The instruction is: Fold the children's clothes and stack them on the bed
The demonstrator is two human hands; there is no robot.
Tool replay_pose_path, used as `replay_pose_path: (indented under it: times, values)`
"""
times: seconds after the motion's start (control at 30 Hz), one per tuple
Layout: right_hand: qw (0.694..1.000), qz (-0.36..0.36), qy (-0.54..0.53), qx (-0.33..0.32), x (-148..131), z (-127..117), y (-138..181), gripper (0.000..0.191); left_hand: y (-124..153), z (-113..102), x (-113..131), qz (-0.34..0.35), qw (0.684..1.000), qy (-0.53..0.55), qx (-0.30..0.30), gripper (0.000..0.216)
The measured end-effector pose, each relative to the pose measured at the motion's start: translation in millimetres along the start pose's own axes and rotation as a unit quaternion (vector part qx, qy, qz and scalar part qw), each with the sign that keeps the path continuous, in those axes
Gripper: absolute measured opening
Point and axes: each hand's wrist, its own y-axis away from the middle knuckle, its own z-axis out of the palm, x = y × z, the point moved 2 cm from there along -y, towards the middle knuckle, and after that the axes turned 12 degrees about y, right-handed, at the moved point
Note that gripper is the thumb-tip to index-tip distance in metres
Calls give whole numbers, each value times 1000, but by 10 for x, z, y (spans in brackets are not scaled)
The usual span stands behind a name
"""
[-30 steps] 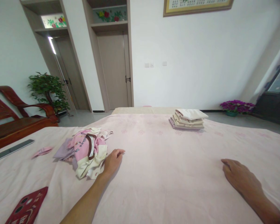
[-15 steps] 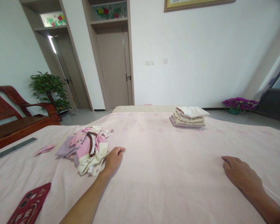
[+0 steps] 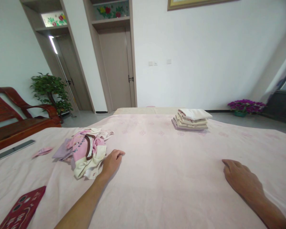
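Observation:
My left hand (image 3: 113, 163) rests on the pink bedsheet (image 3: 166, 178), holding nothing, its fingers loosely bent and pointing right. Close beside its wrist lies a crumpled heap of clothes (image 3: 82, 152) in pink, cream and lilac, with a brown-edged neckline and printed lettering. My right hand (image 3: 243, 178) lies on the sheet at the right, palm down, also without anything in it; some of its fingers are hidden under the hand. Farther back, between the two hands, stands a stack of folded clothes (image 3: 190, 120), white on top, beige and lilac below.
At the left lie a red phone case (image 3: 23, 208), a small pink cloth (image 3: 42, 152) and a flat dark phone-like slab (image 3: 14, 149). Beyond the bed are a wooden bench (image 3: 26, 121), a green potted plant (image 3: 50, 92), doors and purple flowers (image 3: 246, 106).
The whole view has shifted slightly, so things on the bed appear a little farther left. Both hands stay resting on the sheet; nothing has been picked up or let go.

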Motion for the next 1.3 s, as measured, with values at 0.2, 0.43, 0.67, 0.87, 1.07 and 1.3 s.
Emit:
replay_pose_path:
  times: [0.2, 0.43, 0.67, 0.87, 1.07, 1.3]
  values:
    - [998, -60, -2, 36, -52, 31, 10, 49, 16, 18, 35, 23, 999, -30, -16, 29]
    - [986, -152, -33, 58, -136, 43, 11, 44, 41, 25, 72, 25, 998, -58, -22, 29]
    - [970, -229, 79, 5, -337, -397, -123, 29, 37, 41, 54, 43, 996, -69, -23, 28]
    - [977, -210, 20, -15, -661, -566, -456, 29, 33, 31, 48, 44, 995, -92, -22, 27]
    - [973, -212, -74, 55, -849, -344, -463, 37, 53, 32, 55, 48, 993, -103, -15, 26]
    - [969, -219, -98, 57, -808, -276, -471, 38, 107, -136, 201, 96, 963, -185, 168, 30]
